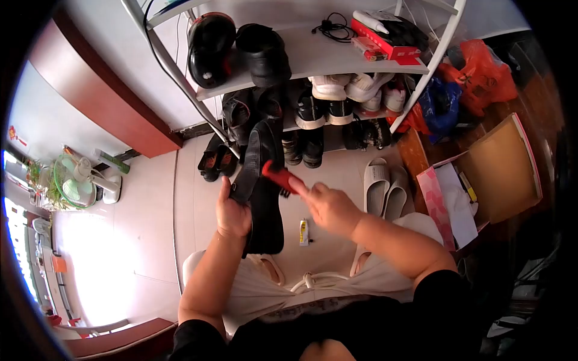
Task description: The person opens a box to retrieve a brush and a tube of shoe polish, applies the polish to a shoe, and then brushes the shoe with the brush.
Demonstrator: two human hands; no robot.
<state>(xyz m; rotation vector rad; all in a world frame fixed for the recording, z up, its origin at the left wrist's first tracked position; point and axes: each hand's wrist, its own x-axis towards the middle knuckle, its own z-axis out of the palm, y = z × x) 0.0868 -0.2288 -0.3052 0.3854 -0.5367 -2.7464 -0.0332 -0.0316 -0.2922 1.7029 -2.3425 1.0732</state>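
Note:
My left hand [233, 212] is wrapped around a black shoe [257, 157], which stands steeply tilted in front of the shelf. A dark part [266, 225] hangs below it; I cannot tell whether it belongs to the same shoe. In my right hand [332, 207] is a small red brush [279, 177], fingers closed on its handle, with dark bristles just showing underneath. The brush head is at the shoe's right side; whether it touches is unclear. On the floor between my feet lies a yellow and white tube [304, 231], a small dark cap beside it.
A shoe rack [301, 57] with several pairs stands ahead. Grey slippers [385, 188] and an open cardboard box [503, 174] with white paper are at right, plastic bags [481, 78] behind. A fan [81, 180] stands at far left.

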